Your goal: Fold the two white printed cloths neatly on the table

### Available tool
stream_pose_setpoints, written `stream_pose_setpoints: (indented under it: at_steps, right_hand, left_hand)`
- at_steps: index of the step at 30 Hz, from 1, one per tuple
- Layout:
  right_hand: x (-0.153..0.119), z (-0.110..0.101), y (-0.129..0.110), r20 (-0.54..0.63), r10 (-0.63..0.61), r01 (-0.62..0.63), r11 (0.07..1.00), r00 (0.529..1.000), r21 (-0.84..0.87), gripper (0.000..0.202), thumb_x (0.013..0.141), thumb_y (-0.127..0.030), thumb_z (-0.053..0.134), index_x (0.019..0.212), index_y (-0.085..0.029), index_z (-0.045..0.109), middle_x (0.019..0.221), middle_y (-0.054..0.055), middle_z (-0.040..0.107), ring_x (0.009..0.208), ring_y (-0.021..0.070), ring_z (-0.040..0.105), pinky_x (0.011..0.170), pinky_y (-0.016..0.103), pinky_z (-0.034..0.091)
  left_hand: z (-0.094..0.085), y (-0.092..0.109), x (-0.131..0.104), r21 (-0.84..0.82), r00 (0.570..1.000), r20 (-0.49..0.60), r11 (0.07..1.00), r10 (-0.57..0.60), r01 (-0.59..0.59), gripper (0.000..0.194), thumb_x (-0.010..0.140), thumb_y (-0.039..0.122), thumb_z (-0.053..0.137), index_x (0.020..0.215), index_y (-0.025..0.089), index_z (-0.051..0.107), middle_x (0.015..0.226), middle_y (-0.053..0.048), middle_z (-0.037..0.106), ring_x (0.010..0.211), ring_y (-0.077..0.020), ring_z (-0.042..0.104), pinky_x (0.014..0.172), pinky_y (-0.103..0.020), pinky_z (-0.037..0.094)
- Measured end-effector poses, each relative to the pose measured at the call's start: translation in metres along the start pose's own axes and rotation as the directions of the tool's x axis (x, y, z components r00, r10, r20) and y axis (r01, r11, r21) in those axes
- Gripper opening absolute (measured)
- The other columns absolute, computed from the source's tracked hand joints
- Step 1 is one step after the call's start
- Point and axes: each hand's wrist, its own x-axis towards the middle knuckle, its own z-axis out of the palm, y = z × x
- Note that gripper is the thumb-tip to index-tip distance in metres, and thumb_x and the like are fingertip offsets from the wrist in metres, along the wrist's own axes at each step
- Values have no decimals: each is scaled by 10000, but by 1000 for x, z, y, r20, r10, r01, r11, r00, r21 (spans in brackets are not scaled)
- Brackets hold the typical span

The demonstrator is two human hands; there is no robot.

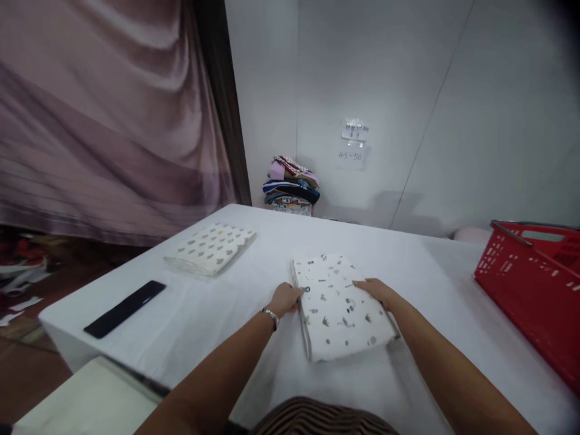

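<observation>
Head view: folded printed cloth (338, 317) lies on white table (267, 251) right in front of the person, left hand (284, 299) pinching its left edge, right hand (378, 291) with fingertips on top near the right edge, can't tell if it grips. Second folded cloth (215, 246) sits off to the left, flat black object (124, 309) near it toward the table's left edge, red basket (521, 290) far right.
</observation>
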Motion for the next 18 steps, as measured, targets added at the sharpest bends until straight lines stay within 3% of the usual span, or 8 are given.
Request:
stream_pose_setpoints:
  at_steps: [4,10,14,18]
  right_hand:
    - [-11,-8,9,54,-13,2,979,998,203,306,806,-387,590,956,-123,628,996,202,676,840,268,678,639,311,520]
    - [-25,-6,24,-18,-30,33,978,999,207,234,815,-383,563,849,-167,646,924,165,686,781,237,686,637,291,513]
    - [-21,-5,28,-85,-56,70,982,995,176,268,792,-411,600,882,-161,631,941,154,687,808,241,679,641,283,516]
    - [-22,-7,25,-113,15,10,976,993,215,433,699,-446,704,978,-130,605,983,148,684,873,267,663,678,298,533]
  left_hand:
    - [7,6,0,114,997,-7,991,72,-71,197,705,276,651,593,189,514,600,-56,626,525,-166,602,443,-238,446]
    - [10,10,2,294,987,26,943,156,-156,285,722,360,596,513,220,460,512,-52,590,502,-209,604,461,-291,433]
    - [9,12,-2,384,979,1,904,206,-190,281,731,403,568,549,213,472,696,-103,668,778,-279,659,635,-328,464]
    - [13,15,-8,395,975,-31,899,219,-189,208,741,367,554,650,184,513,907,-144,678,966,-305,616,759,-337,450]
